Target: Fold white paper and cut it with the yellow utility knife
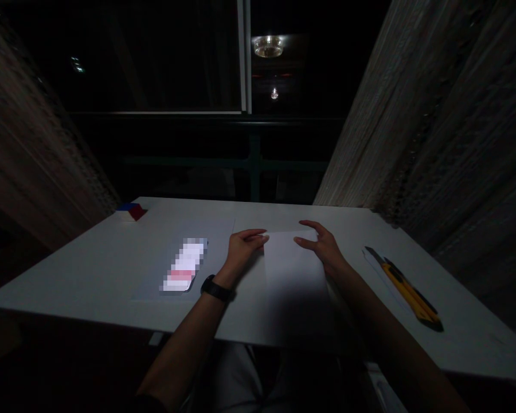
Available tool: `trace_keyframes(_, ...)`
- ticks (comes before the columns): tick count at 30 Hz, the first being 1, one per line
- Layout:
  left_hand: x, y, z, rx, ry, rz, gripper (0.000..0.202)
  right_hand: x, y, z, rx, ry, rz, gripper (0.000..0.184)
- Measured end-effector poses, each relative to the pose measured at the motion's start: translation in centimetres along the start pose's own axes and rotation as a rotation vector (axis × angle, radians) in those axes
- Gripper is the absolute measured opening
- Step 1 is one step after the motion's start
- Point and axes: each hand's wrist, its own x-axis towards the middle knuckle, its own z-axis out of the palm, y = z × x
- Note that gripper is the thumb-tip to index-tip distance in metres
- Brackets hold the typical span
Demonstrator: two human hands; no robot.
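A white sheet of paper [292, 258] lies in front of me, its lower part in dark shadow. My left hand [243, 252], with a black watch [215, 288] on the wrist, is closed in a pinch at the sheet's far left corner. At the far right corner is my right hand [327, 249]. Its thumb lies over the paper and its index finger stretches past the far edge, apart from the thumb. The right hand's other fingers are mostly hidden.
A lit phone [184, 267], its screen blurred, lies on another pale sheet [144, 289] at left. A yellow box cutter [406, 292] lies at right on the white table [86, 269]. A small coloured cube [130, 211] sits at the far left corner. Curtains [370, 97] flank the dark window.
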Motion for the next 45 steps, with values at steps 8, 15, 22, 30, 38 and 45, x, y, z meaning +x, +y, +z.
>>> trace_keyframes(8,0.02,-0.02,-0.05,0.011,-0.016,0.011,0.034,0.11,0.12,-0.15,0.001,-0.006,-0.001,0.059)
trace_keyframes(15,-0.19,0.33,-0.33,-0.071,-0.107,-0.02,0.035,0.01,-0.04,-0.26,0.042,-0.034,0.009,0.059)
trace_keyframes(22,-0.42,0.37,-0.55,-0.204,-0.208,-0.111,0.038,-0.17,-0.08,-0.11,0.059,-0.071,0.06,0.063)
trace_keyframes(30,-0.58,0.37,-0.6,-0.253,-0.261,-0.117,0.036,-0.41,-0.31,0.08,0.101,-0.113,0.109,0.059)
trace_keyframes(38,-0.38,0.32,-0.77,-0.278,-0.254,-0.127,0.033,-0.4,-0.39,0.03,0.102,-0.094,0.124,0.056)
trace_keyframes(45,-0.33,0.31,-0.76,-0.263,-0.217,-0.13,0.034,-0.57,-0.59,0.12,0.116,-0.087,0.12,0.057)
